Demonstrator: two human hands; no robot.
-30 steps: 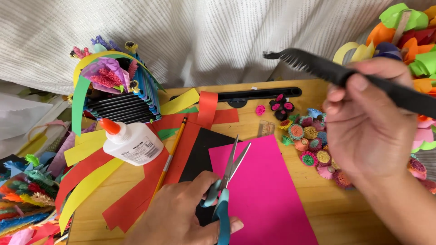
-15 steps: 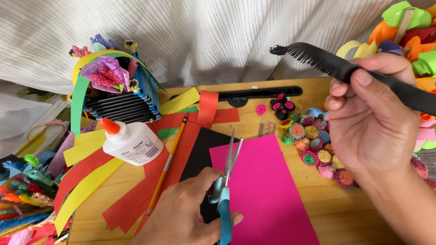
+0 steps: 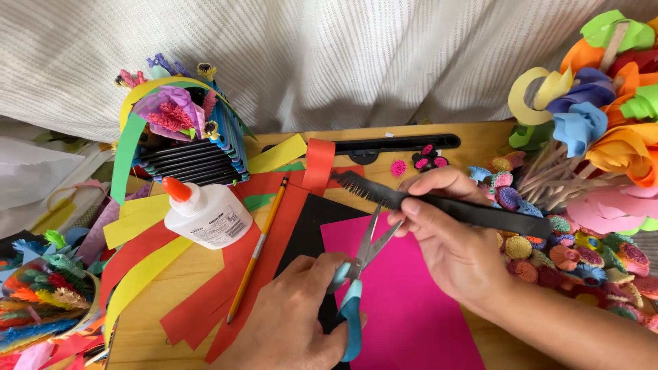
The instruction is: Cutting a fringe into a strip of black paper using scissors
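My left hand (image 3: 291, 322) grips blue-handled scissors (image 3: 356, 277), blades parted and pointing up over a pink paper sheet (image 3: 404, 308). My right hand (image 3: 452, 240) holds a black paper strip (image 3: 439, 202) with a fringed edge, lying level just above the scissor tips. Under the pink sheet lies a black sheet (image 3: 308, 233) on red paper strips (image 3: 226, 281).
A white glue bottle (image 3: 205, 214) with an orange cap and a pencil (image 3: 259, 247) lie to the left on the wooden table (image 3: 147, 322). A paper basket (image 3: 181, 140) stands behind them. Rolled paper flowers (image 3: 569, 253) and large paper blooms (image 3: 603, 103) crowd the right. Yellow strips (image 3: 137, 274) lie left.
My right hand has lowered the fringed black strip from up high down to the scissor tips. My left hand stayed on the scissors, with the blades open a little wider.
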